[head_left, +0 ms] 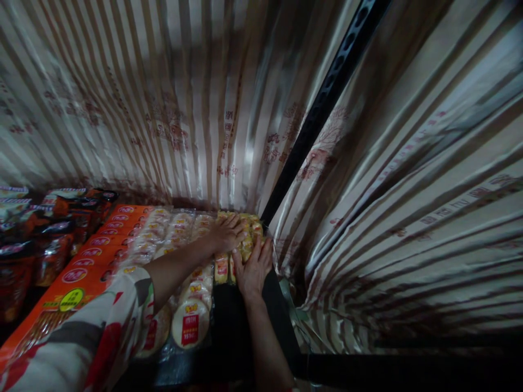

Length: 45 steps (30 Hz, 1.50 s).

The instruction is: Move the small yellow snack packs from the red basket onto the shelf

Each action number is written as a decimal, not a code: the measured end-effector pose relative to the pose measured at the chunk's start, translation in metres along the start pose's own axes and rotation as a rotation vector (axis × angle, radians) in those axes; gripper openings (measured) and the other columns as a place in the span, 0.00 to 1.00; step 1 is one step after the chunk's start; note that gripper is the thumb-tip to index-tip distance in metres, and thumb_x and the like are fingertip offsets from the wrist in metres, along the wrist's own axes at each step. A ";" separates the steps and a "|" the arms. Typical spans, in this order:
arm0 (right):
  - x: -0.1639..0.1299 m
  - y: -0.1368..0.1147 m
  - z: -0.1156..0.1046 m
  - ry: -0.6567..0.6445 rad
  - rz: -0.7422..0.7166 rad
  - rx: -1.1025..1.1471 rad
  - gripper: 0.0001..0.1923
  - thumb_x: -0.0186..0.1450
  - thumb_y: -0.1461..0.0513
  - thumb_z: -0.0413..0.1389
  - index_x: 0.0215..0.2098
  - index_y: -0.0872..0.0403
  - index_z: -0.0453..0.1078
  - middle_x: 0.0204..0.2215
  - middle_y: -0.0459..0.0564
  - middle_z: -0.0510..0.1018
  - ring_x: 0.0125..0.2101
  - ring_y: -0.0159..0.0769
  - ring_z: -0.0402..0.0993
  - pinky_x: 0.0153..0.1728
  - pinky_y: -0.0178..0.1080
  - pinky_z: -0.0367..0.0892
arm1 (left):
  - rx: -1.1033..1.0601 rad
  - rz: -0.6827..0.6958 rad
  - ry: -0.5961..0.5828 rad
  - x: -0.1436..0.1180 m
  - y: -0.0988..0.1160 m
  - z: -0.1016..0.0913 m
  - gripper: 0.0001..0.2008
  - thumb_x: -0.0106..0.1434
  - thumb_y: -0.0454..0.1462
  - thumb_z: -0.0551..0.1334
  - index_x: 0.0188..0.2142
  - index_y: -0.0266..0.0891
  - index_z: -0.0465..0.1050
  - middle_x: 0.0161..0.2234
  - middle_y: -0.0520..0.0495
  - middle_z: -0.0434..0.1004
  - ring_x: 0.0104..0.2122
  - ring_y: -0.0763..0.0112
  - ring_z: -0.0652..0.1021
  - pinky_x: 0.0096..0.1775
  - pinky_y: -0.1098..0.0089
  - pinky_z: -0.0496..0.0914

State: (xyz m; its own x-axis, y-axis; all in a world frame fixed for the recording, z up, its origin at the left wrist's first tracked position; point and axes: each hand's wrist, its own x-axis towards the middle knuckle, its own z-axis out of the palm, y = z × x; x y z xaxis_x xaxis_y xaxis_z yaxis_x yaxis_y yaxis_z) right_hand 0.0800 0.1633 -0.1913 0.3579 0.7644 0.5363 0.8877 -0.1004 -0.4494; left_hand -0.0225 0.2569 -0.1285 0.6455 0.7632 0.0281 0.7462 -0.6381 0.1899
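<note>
My left hand (pixel 227 233) lies flat, palm down, on top of a row of yellow snack packets (pixel 247 246) at the back right corner of a dark shelf (pixel 232 326). My right hand (pixel 254 268) presses its open palm against the front of the same packets, fingers spread. Neither hand is closed around a packet. To the left of the yellow packets run rows of clear bags holding round pale crackers (pixel 190 322) with red labels.
Long orange boxes (pixel 84 267) lie left of the crackers, and dark red bags (pixel 49 245) stand at the far left. A black perforated upright (pixel 322 103) rises from the shelf corner. Striped shiny curtain cloth (pixel 408 179) hangs behind and to the right.
</note>
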 end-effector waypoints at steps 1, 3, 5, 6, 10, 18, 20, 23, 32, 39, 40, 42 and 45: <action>0.000 0.000 0.000 0.001 -0.003 -0.002 0.43 0.63 0.42 0.44 0.64 0.63 0.46 0.64 0.69 0.46 0.63 0.53 0.39 0.56 0.57 0.50 | 0.001 0.000 0.007 0.000 0.000 -0.001 0.26 0.70 0.46 0.40 0.63 0.41 0.50 0.65 0.40 0.48 0.64 0.60 0.50 0.60 0.54 0.48; 0.000 0.000 0.000 0.005 -0.007 -0.007 0.43 0.63 0.42 0.43 0.65 0.62 0.44 0.64 0.69 0.44 0.64 0.53 0.38 0.55 0.58 0.50 | 0.007 -0.005 0.040 -0.001 0.000 -0.003 0.26 0.70 0.46 0.40 0.63 0.41 0.50 0.65 0.41 0.47 0.64 0.60 0.49 0.61 0.54 0.48; 0.000 0.000 0.000 0.008 -0.011 -0.014 0.43 0.63 0.42 0.43 0.65 0.61 0.43 0.64 0.69 0.42 0.64 0.54 0.36 0.55 0.59 0.49 | 0.015 -0.035 0.111 -0.004 -0.001 -0.004 0.26 0.69 0.46 0.40 0.63 0.40 0.50 0.66 0.41 0.45 0.65 0.59 0.48 0.61 0.52 0.48; 0.000 0.001 0.001 0.009 -0.012 -0.019 0.42 0.63 0.42 0.43 0.65 0.61 0.43 0.65 0.69 0.42 0.64 0.54 0.35 0.55 0.60 0.49 | 0.021 -0.059 0.146 -0.007 -0.001 -0.004 0.26 0.69 0.46 0.41 0.63 0.40 0.51 0.66 0.41 0.45 0.65 0.58 0.47 0.61 0.52 0.47; 0.000 0.001 0.002 0.018 -0.021 -0.037 0.43 0.63 0.43 0.42 0.65 0.62 0.44 0.64 0.70 0.43 0.64 0.54 0.35 0.55 0.60 0.47 | 0.052 -0.100 0.154 -0.016 -0.003 0.001 0.27 0.69 0.46 0.42 0.62 0.36 0.54 0.64 0.38 0.49 0.64 0.56 0.49 0.61 0.52 0.47; -0.001 -0.001 -0.002 0.026 -0.025 -0.039 0.43 0.63 0.42 0.41 0.66 0.61 0.41 0.64 0.69 0.43 0.64 0.54 0.35 0.55 0.60 0.47 | 0.056 -0.071 0.159 -0.019 -0.005 -0.001 0.25 0.68 0.45 0.44 0.61 0.39 0.58 0.62 0.39 0.56 0.63 0.55 0.55 0.60 0.50 0.49; -0.001 -0.001 -0.003 0.022 -0.020 -0.035 0.44 0.62 0.41 0.41 0.65 0.61 0.42 0.64 0.69 0.43 0.64 0.54 0.34 0.55 0.60 0.47 | 0.054 -0.078 0.177 -0.021 -0.004 -0.006 0.25 0.68 0.45 0.44 0.61 0.40 0.57 0.62 0.39 0.55 0.63 0.55 0.54 0.60 0.49 0.49; -0.002 0.000 -0.003 0.030 -0.012 -0.017 0.45 0.61 0.40 0.42 0.65 0.62 0.44 0.64 0.69 0.44 0.64 0.55 0.35 0.55 0.60 0.46 | 0.051 -0.080 0.205 -0.029 0.003 -0.013 0.25 0.69 0.45 0.43 0.61 0.38 0.57 0.63 0.38 0.54 0.63 0.56 0.53 0.61 0.50 0.48; -0.004 -0.002 -0.013 0.038 0.053 0.029 0.35 0.67 0.47 0.36 0.64 0.60 0.48 0.65 0.66 0.43 0.64 0.53 0.35 0.55 0.60 0.47 | -0.055 0.016 0.210 -0.061 0.030 -0.016 0.19 0.66 0.38 0.49 0.53 0.34 0.66 0.60 0.40 0.60 0.63 0.61 0.55 0.62 0.54 0.50; -0.010 -0.003 -0.032 0.088 0.029 -0.019 0.32 0.68 0.49 0.34 0.62 0.61 0.53 0.63 0.66 0.48 0.62 0.55 0.43 0.53 0.58 0.53 | -0.132 0.165 0.129 -0.078 0.060 -0.027 0.19 0.63 0.32 0.50 0.50 0.30 0.70 0.57 0.37 0.65 0.61 0.65 0.59 0.62 0.64 0.54; -0.011 -0.003 -0.035 0.089 0.026 -0.028 0.32 0.68 0.49 0.34 0.62 0.61 0.55 0.63 0.66 0.50 0.61 0.55 0.45 0.52 0.58 0.53 | -0.135 0.170 0.117 -0.081 0.066 -0.027 0.19 0.64 0.32 0.49 0.51 0.28 0.68 0.57 0.36 0.65 0.61 0.66 0.60 0.62 0.65 0.54; -0.016 -0.004 -0.041 0.081 0.011 -0.032 0.32 0.68 0.51 0.33 0.60 0.62 0.58 0.61 0.66 0.53 0.60 0.55 0.49 0.52 0.56 0.55 | -0.128 0.157 0.101 -0.088 0.075 -0.027 0.21 0.65 0.32 0.47 0.53 0.26 0.66 0.57 0.34 0.65 0.60 0.65 0.61 0.61 0.65 0.55; -0.024 -0.006 -0.050 0.064 -0.032 -0.015 0.31 0.69 0.52 0.33 0.57 0.62 0.62 0.58 0.64 0.60 0.56 0.51 0.56 0.51 0.52 0.57 | -0.139 0.139 0.097 -0.097 0.084 -0.023 0.22 0.65 0.32 0.46 0.54 0.25 0.66 0.56 0.33 0.65 0.59 0.62 0.63 0.61 0.65 0.56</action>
State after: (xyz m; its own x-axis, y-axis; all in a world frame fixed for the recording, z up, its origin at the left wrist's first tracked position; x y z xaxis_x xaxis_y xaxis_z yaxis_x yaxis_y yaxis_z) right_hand 0.0810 0.1134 -0.1657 0.3470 0.7250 0.5950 0.9030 -0.0868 -0.4208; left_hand -0.0268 0.1315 -0.0927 0.7167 0.6796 0.1565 0.6174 -0.7227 0.3105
